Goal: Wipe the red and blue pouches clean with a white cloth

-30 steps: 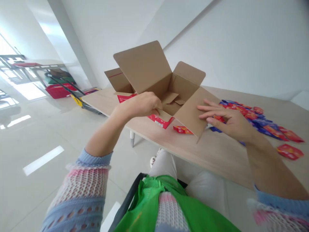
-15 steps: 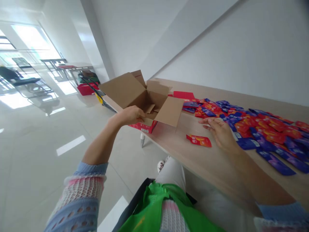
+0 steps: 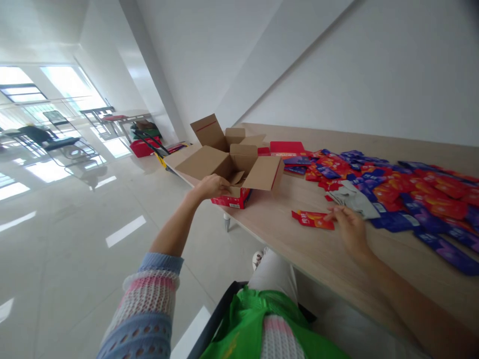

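Observation:
An open cardboard box [image 3: 229, 201], red outside and brown inside, stands at the table's front edge with its flaps spread. My left hand [image 3: 214, 187] is closed on the near rim of this box. Cardboard pieces lie inside. A single red packet [image 3: 315, 220] lies on the table to the right of the box. My right hand [image 3: 348, 224] has its fingertips pressed together at the packet's right end. Just beyond that hand lies a whitish-grey packet [image 3: 354, 199], against a large pile of red and purple packets [image 3: 392, 184].
Another open brown box [image 3: 209, 132] stands behind the first. A flat red box [image 3: 287, 148] lies near the wall. The wooden table [image 3: 292, 249] runs to the right. On the floor at the left are chairs [image 3: 48, 139] and a red bag [image 3: 144, 148].
My left hand and the box have come down, and the box now rests on the table. My right hand has closed its fingers at the red packet. The whitish-grey packet has come into view.

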`<state>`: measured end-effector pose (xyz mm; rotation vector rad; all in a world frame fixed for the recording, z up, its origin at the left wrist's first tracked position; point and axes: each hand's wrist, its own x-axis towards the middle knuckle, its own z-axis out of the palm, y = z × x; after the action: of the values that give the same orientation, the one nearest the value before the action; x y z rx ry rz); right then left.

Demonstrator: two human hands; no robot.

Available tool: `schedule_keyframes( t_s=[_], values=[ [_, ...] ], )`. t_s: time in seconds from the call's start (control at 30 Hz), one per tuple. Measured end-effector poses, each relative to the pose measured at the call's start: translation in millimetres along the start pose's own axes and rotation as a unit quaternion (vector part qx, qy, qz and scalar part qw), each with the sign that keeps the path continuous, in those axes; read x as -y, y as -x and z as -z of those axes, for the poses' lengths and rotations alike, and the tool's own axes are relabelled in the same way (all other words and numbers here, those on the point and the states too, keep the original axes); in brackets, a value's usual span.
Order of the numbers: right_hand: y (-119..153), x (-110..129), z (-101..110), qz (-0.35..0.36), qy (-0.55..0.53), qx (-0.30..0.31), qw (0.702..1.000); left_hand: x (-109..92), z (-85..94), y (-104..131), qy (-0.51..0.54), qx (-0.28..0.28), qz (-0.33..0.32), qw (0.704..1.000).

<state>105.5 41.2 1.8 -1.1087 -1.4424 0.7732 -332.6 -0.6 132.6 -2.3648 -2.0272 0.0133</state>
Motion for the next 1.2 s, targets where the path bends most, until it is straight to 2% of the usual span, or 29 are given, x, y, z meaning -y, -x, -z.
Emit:
schedule_keyframes(
  t_s=[0.1,0.27,0.33,0.4,0.5,0.57,0.6,0.67,0.7,0.77,0.83,0.9,1.0,1.07,1.2],
  values=[
    [19.5,-7.7,17.7,0.071,0.115,0.021,0.991,2.5,4.4,-6.3,-0.031,0.013,0.027,0.999],
    [30.1,-5.7,42.1,0.239,0.238,0.027,0.941,11.9,16.3,-17.0,-0.087,0.041,0.051,0.994],
    [26.3,-1.3,44.7,0.261,0.258,0.019,0.93,13.0,21.9,-13.4,-0.12,0.031,0.057,0.991],
    [18.5,2.9,45.3,0.285,0.288,0.054,0.913,5.5,27.5,0.8,-0.158,-0.007,0.061,0.986],
    [0.0,6.1,45.9,0.335,0.346,0.175,0.859,-29.3,32.5,40.5,-0.199,-0.131,0.089,0.967],
    [-14.5,5.0,44.1,0.334,0.359,0.222,0.843,-67.9,30.6,68.7,-0.218,-0.226,0.13,0.941],
    [-21.5,3.5,41.3,0.329,0.362,0.249,0.836,-90.3,27.2,79.3,-0.209,-0.265,0.122,0.933],
    [-33.2,-0.4,31.8,0.318,0.362,0.3,0.824,-136.5,14.8,88.3,-0.147,-0.312,0.028,0.938],
    [-37.9,-2.3,25.5,0.311,0.362,0.321,0.818,-158.0,6.2,85.4,-0.109,-0.3,-0.042,0.947],
    [-46.0,-4.7,12.7,0.301,0.364,0.351,0.809,-193.2,-13.2,65.0,-0.059,-0.272,-0.145,0.95],
    [-54.8,-5.6,4.1,0.293,0.367,0.349,0.811,-215.3,-30.8,29.3,-0.027,-0.25,-0.185,0.95],
    [-65.9,-6.2,2.3,0.282,0.37,0.314,0.828,-226.3,-43.6,-13.8,0.025,-0.204,-0.194,0.959],
    [-81.6,-8.4,8.6,0.253,0.365,0.257,0.858,-233.3,-56.6,-75.9,0.079,-0.136,-0.128,0.979],
    [-85.2,-10.4,11.7,0.238,0.359,0.253,0.867,-237.1,-65.6,-110.2,0.082,-0.091,-0.066,0.99],
    [-72.3,-13.9,3.9,0.248,0.368,0.301,0.844,-244.1,-87.5,-165.3,0.082,-0.074,-0.018,0.994]
  ],
)
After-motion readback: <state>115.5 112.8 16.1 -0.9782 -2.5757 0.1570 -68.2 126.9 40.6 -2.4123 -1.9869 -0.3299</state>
